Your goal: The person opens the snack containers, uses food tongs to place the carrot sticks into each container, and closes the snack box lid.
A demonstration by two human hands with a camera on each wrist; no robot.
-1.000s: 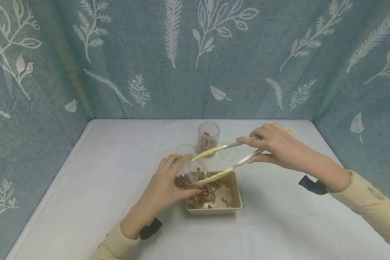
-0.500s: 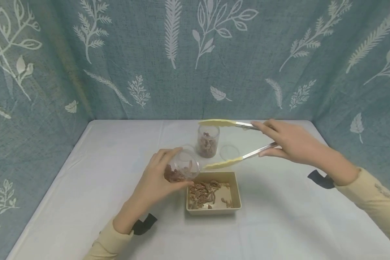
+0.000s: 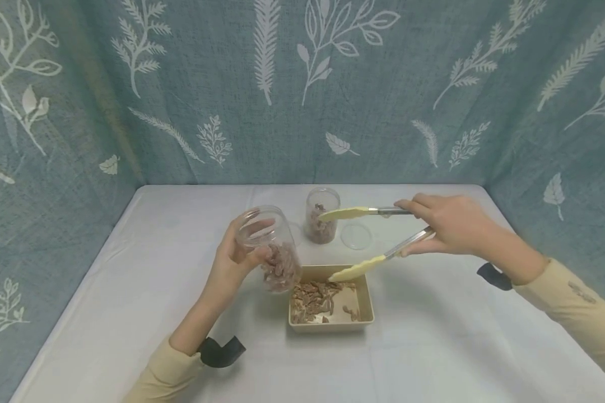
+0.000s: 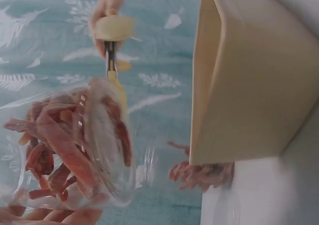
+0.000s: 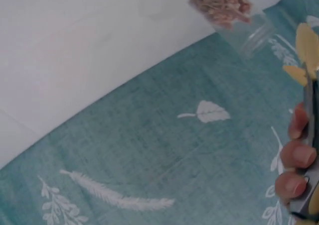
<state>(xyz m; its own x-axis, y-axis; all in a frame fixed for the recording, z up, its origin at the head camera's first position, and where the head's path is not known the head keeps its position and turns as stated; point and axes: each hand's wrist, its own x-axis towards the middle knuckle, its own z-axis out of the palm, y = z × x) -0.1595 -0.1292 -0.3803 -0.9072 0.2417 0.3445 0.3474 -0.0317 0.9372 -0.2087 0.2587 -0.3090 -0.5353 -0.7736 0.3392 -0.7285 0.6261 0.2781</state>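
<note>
My left hand grips a clear plastic jar, which leans with its mouth up and to the left, beside the tray's left wall. Reddish-brown strips, like dried meat, fill its lower part; they show close up in the left wrist view as strips. In my right hand are metal tongs with yellow tips, spread apart with nothing between them. Their lower tip hangs over the back of the beige tray. More brown strips lie in the tray, mostly at its left.
Behind the tray stands a second clear jar, partly filled with similar strips; the upper tong tip overlaps it in view. A clear round lid lies to its right. A patterned blue-green curtain encloses the white table.
The jar in my left hand has turned from mouth-right, by the tray, to mouth-up. The tongs have left the jar's mouth, moved right and spread; the upper tip has since dropped.
</note>
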